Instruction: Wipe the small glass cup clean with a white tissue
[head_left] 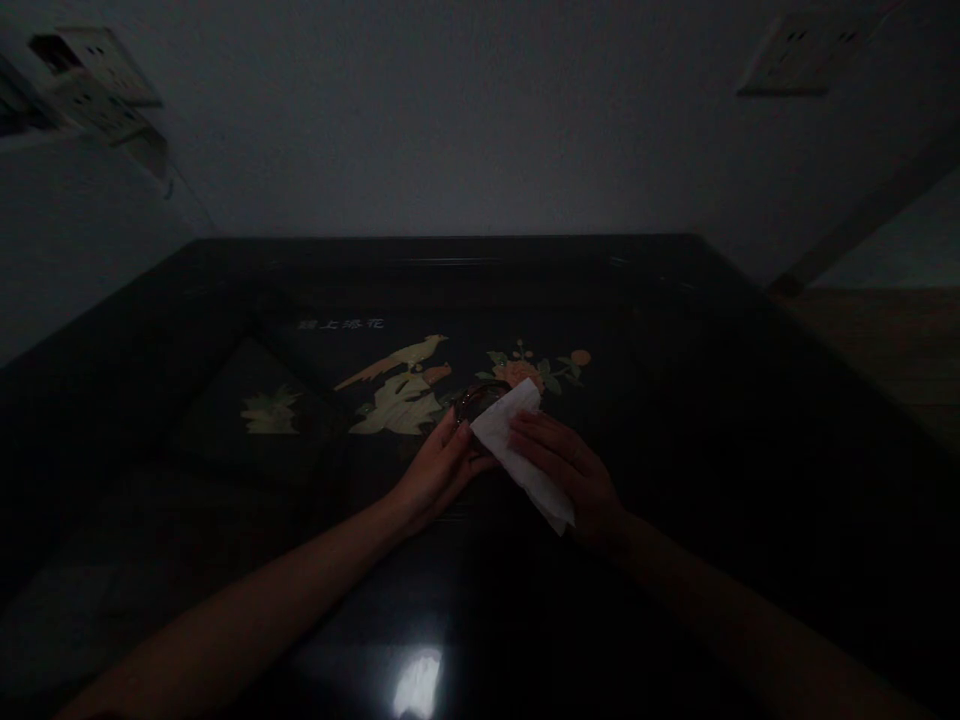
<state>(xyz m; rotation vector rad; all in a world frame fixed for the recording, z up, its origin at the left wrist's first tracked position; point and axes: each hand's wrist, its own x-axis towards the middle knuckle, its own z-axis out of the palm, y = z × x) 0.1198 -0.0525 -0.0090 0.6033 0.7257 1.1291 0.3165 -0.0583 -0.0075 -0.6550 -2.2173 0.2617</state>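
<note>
A small, round, glassy dish with a dark shiny rim is at the middle of the black table. My left hand grips its left side, thumb and fingers closed around the edge. In my right hand is a white tissue, pressed under the fingers against the dish's right side. The tissue hides much of the dish, and its loose end hangs down toward me. Dim light leaves the dish's exact kind unclear.
Inlaid in the tabletop are a bird, pale rocks, flowers and written characters. A grey wall rises behind the table. Sockets are on the wall at right, with more sockets at left. A bright reflection shows near the front.
</note>
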